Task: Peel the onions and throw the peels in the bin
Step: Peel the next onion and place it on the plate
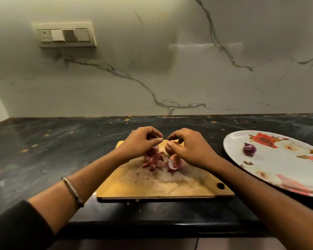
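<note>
- A flowered plate (271, 165) at right holds one peeled purple onion (249, 149).
- No writing is readable.
- A wooden board (152, 184) lies on the dark speckled counter (43, 141); on it, peels (152, 159) and an onion (173, 164).
- Left hand (143, 143) and right hand (186, 148) hover over the board, fingers curled; what they pinch is unclear.
- A marble wall (170, 60) with switches (65, 35) stands behind.

dark speckled countertop (61, 141) below a marble wall

a wooden cutting board (152, 186) lies on it near the front edge, and just to the right, apart from the board, sits a white floral plate (278, 163).
</note>
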`<action>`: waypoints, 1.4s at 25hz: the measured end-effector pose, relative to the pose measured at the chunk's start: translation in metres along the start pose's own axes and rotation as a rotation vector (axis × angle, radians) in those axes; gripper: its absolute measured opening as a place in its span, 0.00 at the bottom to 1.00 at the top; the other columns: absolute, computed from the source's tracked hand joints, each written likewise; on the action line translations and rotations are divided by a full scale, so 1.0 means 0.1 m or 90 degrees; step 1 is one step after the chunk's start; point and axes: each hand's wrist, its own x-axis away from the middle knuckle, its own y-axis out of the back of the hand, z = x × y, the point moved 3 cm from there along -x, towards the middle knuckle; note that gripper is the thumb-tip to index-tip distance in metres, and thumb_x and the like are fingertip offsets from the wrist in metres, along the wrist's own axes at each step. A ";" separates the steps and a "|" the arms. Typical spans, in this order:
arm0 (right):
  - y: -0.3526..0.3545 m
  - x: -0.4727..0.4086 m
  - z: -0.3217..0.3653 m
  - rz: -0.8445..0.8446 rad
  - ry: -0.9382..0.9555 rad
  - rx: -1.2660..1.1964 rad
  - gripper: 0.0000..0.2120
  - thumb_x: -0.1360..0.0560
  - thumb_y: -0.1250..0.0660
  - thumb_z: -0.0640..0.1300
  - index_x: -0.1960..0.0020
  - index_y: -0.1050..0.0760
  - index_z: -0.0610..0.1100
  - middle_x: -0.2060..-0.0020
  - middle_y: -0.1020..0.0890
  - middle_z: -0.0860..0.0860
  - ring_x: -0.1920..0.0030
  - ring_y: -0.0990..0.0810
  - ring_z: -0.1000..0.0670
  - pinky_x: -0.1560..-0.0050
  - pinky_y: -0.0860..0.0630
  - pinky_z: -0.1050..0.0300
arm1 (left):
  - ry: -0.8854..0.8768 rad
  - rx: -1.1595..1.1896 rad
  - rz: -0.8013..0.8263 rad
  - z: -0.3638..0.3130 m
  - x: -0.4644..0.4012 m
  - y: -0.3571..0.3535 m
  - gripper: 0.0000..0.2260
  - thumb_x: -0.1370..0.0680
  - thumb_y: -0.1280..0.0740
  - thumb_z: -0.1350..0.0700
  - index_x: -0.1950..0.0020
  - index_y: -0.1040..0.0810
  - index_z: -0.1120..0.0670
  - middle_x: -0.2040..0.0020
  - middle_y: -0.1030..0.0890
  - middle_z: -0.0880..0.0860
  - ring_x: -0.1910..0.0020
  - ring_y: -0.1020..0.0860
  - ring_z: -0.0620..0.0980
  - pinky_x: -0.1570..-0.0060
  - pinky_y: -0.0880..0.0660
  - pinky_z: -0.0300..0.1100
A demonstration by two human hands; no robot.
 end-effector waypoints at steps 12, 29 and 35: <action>-0.27 -0.09 0.17 0.025 0.015 -0.027 0.12 0.23 0.30 0.50 0.41 0.19 0.48 0.50 0.17 0.52 0.54 0.20 0.56 0.51 0.20 0.56 | 0.042 0.061 0.112 0.26 0.06 0.05 0.13 0.18 0.36 0.50 0.34 0.24 0.50 0.44 0.19 0.52 0.47 0.19 0.46 0.46 0.21 0.44; -0.36 -0.62 0.10 -0.017 0.062 -0.234 0.04 0.25 0.27 0.38 0.55 0.20 0.46 0.60 0.18 0.53 0.58 0.20 0.54 0.56 0.22 0.60 | 0.221 0.703 0.120 0.40 -0.06 -0.05 0.24 0.23 0.38 0.44 0.38 0.24 0.61 0.42 0.19 0.66 0.44 0.17 0.63 0.50 0.17 0.47; -0.39 -0.48 0.18 0.075 0.075 -0.192 0.09 0.23 0.31 0.36 0.57 0.25 0.48 0.59 0.22 0.53 0.58 0.24 0.53 0.58 0.25 0.58 | 0.198 0.672 0.051 0.44 0.00 0.04 0.25 0.26 0.33 0.46 0.34 0.26 0.61 0.42 0.18 0.64 0.48 0.18 0.56 0.56 0.19 0.42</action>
